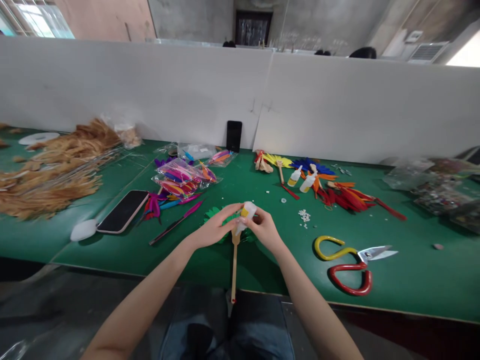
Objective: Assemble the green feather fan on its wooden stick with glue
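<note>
At the table's front edge lies a wooden-handled feather fan [234, 265], its green feathers [212, 214] spread under my hands and its handle pointing toward my lap. My right hand [267, 230] grips a small white glue bottle [248, 210] with a yellow label. The bottle is tipped, nozzle down, over the wooden head of the fan. My left hand [214, 229] is closed at the fan's head, its fingers close to the bottle; the fingertips are partly hidden.
Scissors [362, 255] with yellow and red handles lie at right, near white beads [304, 216]. Two more glue bottles [295, 176] stand among coloured feathers [345, 197]. Bagged feathers [180, 175], a pen [174, 225], a phone [123, 212] and tan fibres [75, 165] lie left.
</note>
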The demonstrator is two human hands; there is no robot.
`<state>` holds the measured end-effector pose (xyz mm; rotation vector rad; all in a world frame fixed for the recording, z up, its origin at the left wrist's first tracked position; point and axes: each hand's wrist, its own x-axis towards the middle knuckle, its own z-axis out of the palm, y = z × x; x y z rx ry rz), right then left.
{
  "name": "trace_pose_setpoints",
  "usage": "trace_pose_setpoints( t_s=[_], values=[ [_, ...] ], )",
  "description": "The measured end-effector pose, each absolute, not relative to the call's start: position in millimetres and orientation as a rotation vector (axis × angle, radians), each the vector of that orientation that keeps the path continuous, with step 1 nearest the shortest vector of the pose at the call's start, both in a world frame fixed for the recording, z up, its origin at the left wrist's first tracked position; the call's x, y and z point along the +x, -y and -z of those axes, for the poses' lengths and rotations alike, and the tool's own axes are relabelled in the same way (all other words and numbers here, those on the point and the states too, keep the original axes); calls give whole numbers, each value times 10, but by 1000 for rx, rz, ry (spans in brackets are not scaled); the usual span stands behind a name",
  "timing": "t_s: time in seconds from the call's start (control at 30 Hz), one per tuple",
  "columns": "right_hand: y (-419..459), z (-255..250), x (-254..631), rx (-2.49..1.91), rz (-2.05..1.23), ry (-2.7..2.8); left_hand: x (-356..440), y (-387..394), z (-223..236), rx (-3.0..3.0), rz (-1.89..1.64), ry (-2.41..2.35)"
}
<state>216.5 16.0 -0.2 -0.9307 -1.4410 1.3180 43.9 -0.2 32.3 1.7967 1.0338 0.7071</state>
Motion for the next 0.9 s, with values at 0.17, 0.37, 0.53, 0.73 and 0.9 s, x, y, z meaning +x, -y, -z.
trace_pose_setpoints(
  t_s=[0.17,0.37,0.53,0.73,0.9],
  values=[
    [-165,-1,2183,-959,-1276,1468,534,40,-302,1693,-733,-995],
    [-130,-70,2221,-904,-1274,1584,547,25,-258,1726,-813,-986],
    [-104,-98,2215,-935,-1164,1667,536,6,-294,1732,-850,-1020],
    [-98,-100,2211,-989,-1044,1662,503,42,-395,1743,-842,-958],
    [-87,-94,2211,-1003,-936,1716,500,2,-453,1942,-725,-1070]
  ],
)
